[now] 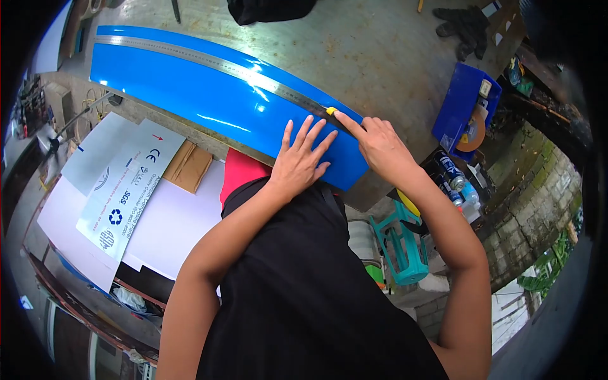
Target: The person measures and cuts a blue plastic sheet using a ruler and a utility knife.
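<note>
A long glossy blue panel (190,88) lies across the metal worktable, with a long steel ruler (215,62) along its far side. My left hand (299,163) rests with fingers spread on the panel, its fingertips at the ruler's near edge. My right hand (382,147) is at the panel's right end, closed around a yellow tool (330,111) whose tip meets the ruler. Most of that tool is hidden under the hand, its index finger stretched along it.
A blue bin (467,111) holding a tape roll (472,134) stands at the right, with spray cans (451,171) below it. Dark gloves (462,30) lie at the back right. A teal stool (405,250) stands beside me; printed panel sheets (120,190) are at the left.
</note>
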A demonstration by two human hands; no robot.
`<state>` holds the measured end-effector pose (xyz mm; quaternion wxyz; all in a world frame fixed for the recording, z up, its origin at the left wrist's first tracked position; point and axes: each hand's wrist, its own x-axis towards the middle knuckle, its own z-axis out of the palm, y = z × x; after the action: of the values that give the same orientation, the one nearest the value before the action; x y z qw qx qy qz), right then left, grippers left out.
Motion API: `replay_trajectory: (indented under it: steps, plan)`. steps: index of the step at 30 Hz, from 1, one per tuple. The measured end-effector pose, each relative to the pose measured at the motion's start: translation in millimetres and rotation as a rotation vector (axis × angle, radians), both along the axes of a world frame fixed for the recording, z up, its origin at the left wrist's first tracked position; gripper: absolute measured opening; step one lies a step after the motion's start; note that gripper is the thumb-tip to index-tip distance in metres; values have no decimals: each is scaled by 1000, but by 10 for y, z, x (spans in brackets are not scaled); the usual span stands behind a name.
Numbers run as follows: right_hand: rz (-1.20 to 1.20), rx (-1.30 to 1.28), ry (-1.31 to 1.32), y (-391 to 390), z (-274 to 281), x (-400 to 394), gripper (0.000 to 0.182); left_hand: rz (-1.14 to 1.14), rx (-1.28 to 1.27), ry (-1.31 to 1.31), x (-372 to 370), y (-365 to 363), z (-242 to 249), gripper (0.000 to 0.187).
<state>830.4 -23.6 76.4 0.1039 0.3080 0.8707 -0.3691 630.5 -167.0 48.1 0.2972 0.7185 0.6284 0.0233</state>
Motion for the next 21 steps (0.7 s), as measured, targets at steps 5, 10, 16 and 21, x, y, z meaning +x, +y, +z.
replay_trajectory:
  steps: [5,10,16,21]
  plan:
    - [4,16,37,-16,-82,40,74,-65,-16,58,101,82,-62,80]
    - [-22,-13,21,-12,-37,56,76,-93,-53,97,118,83,-72,86]
    - [-3,1,-11,-37,29,311,75,-117,-93,113,124,116,-33,87]
    - [-24,-75,-87,-78,146,671,78,-141,-96,156,126,127,-20,90]
